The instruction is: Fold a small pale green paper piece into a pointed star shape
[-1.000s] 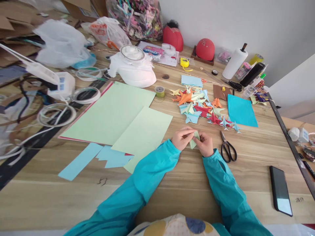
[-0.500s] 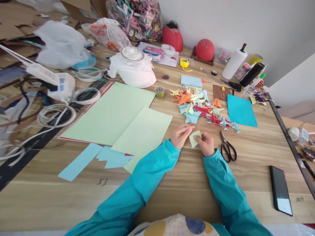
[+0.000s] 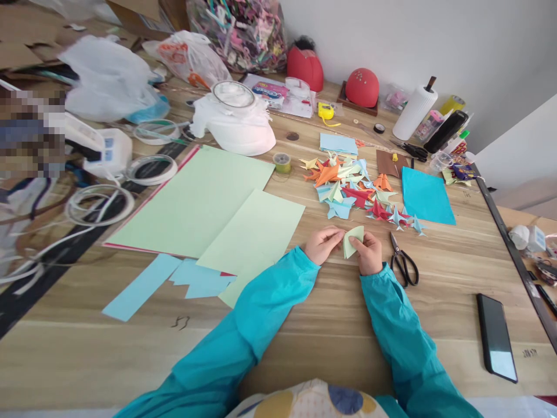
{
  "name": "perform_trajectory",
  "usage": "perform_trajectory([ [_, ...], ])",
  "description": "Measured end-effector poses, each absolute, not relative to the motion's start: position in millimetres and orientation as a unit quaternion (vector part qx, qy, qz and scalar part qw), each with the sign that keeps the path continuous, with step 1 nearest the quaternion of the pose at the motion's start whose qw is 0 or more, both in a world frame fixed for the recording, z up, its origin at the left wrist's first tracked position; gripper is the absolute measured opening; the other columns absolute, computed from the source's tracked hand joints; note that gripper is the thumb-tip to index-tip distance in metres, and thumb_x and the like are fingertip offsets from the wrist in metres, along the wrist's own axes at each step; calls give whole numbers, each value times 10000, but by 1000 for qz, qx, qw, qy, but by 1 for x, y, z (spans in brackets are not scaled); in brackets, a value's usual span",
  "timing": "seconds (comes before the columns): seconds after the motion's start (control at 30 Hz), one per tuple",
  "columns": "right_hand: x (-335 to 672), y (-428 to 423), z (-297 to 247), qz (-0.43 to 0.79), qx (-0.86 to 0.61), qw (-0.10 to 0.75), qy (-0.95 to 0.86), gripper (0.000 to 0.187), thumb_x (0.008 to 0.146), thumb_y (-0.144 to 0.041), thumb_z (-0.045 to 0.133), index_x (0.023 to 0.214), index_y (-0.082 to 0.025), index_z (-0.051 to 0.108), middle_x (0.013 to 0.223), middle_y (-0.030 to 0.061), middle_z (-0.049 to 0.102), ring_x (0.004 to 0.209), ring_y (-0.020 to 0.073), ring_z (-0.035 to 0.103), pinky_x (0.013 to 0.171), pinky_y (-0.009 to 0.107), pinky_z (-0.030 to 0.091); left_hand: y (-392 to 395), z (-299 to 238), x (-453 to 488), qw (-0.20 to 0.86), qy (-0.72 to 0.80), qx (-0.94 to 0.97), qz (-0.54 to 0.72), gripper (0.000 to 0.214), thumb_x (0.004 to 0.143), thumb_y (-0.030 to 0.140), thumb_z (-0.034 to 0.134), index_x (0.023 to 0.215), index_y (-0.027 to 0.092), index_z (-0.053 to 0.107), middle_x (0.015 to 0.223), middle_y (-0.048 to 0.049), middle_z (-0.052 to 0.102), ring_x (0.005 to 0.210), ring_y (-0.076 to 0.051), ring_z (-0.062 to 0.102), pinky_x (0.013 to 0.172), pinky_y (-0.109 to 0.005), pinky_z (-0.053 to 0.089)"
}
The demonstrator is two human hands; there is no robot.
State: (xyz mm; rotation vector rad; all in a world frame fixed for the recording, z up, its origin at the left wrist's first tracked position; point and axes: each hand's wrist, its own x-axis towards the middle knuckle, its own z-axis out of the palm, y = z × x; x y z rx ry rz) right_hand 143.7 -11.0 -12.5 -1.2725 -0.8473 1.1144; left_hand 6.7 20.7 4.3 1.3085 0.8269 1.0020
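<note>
A small folded piece of pale green paper (image 3: 353, 238) is pinched between the thumb and fingers of my right hand (image 3: 369, 253). Its layers stand slightly apart along the lower left edge. My left hand (image 3: 322, 244) is closed in a pinch at the paper's left side; whatever its fingertips hold is too small to make out. Just beyond both hands lies a heap of folded paper birds (image 3: 348, 183) in red, orange, blue, green and yellow. To the right of my right hand rest black-handled scissors (image 3: 404, 261).
Large green sheets (image 3: 256, 226) and blue paper strips (image 3: 143, 287) lie at the left. A spool of thread (image 3: 282, 163) stands behind them. Turquoise paper (image 3: 427, 195) is at the right, with a phone (image 3: 497, 337) nearer. White cables (image 3: 100, 204) coil at far left.
My right hand has shifted slightly right and turned the green paper, so its folded layers show. My left fingertips have come down to the paper's left side.
</note>
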Motion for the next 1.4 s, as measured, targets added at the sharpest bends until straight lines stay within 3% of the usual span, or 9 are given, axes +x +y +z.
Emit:
perform_trajectory([
  [0.33,141,-12,-3,471,-543,583,-379,208,566,-320,702,665,-167,604,572,-17,605,508,122,522,481,248,414,19,4,8,542,375,621,423,284,750,382,531,765,118,635,742,-50,568,620,-118,530,526,-221,458],
  [0.7,140,-13,-3,483,-515,592,-388,181,577,-287,704,691,-173,620,597,-7,624,563,143,561,560,279,454,18,5,9,494,406,641,425,235,746,345,535,673,130,596,641,-14,529,588,-109,483,523,-221,381],
  [1.0,140,-12,-3,466,-530,594,-386,219,556,-303,721,677,-164,602,600,-12,622,535,126,539,527,261,448,17,6,9,531,381,622,431,149,723,251,555,762,119,611,715,-24,534,642,-115,505,560,-218,410],
  [1.4,140,-12,-5,470,-513,604,-388,228,547,-281,729,703,-178,599,636,-2,627,583,144,566,561,281,467,20,1,6,623,347,556,428,174,705,281,591,739,119,646,704,-13,527,581,-101,525,552,-237,453],
])
